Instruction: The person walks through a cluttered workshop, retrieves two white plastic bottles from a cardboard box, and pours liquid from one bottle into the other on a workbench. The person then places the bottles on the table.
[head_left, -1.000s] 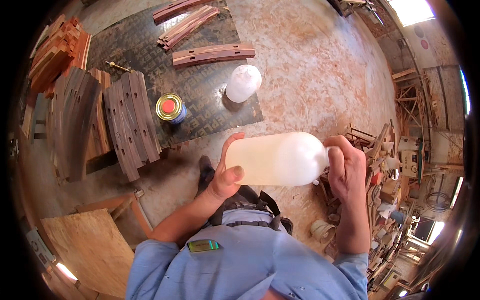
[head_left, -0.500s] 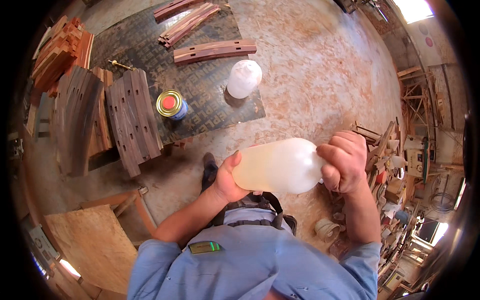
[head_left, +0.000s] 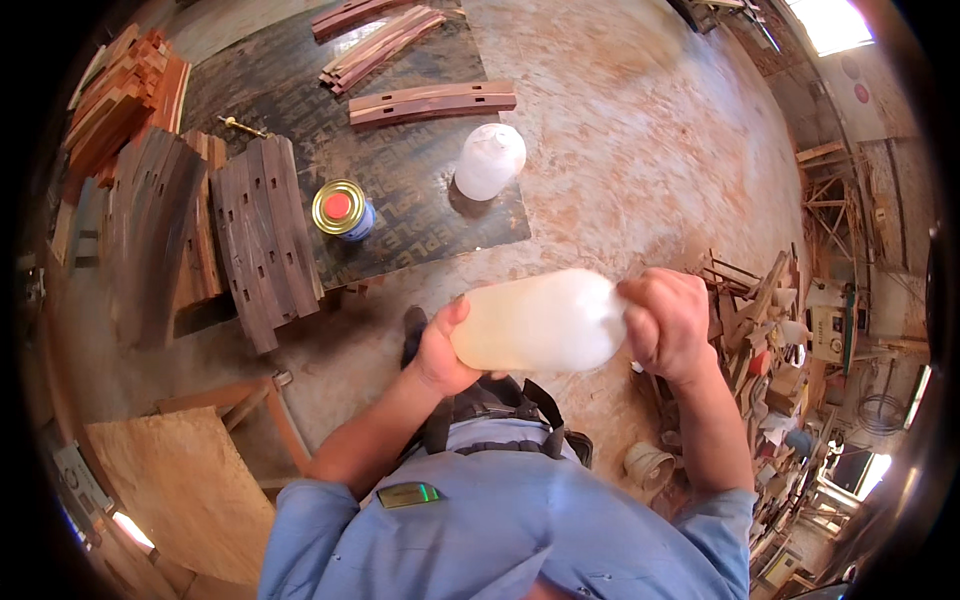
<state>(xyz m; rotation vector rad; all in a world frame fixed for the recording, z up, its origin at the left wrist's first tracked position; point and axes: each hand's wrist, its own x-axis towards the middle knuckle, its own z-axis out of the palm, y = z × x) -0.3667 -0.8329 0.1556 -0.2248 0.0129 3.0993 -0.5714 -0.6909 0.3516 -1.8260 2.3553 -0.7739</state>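
Note:
A translucent, milky plastic bottle (head_left: 535,320) lies on its side in the air before my body, its neck end toward the right. My left hand (head_left: 447,350) is wrapped round its base. At the other end my right hand (head_left: 665,325) is closed at the neck; the fingers hide the cap or mouth. Beyond them, on the dark printed board (head_left: 420,180), stand a second whitish plastic bottle (head_left: 490,162) and a tin can (head_left: 342,210) with a gold rim, red cap and blue side.
Curved slotted wooden pieces (head_left: 265,235) stand at the left, near a stack of reddish offcuts (head_left: 125,95). Another slotted piece (head_left: 432,102) lies farther along the board. A plywood sheet (head_left: 185,490) is at lower left. Scrap wood (head_left: 760,330) and a white bucket (head_left: 650,465) are on the right.
The bottle and both hands have shifted slightly left and away from my body. My right hand has turned a little at the neck; both hands keep their hold.

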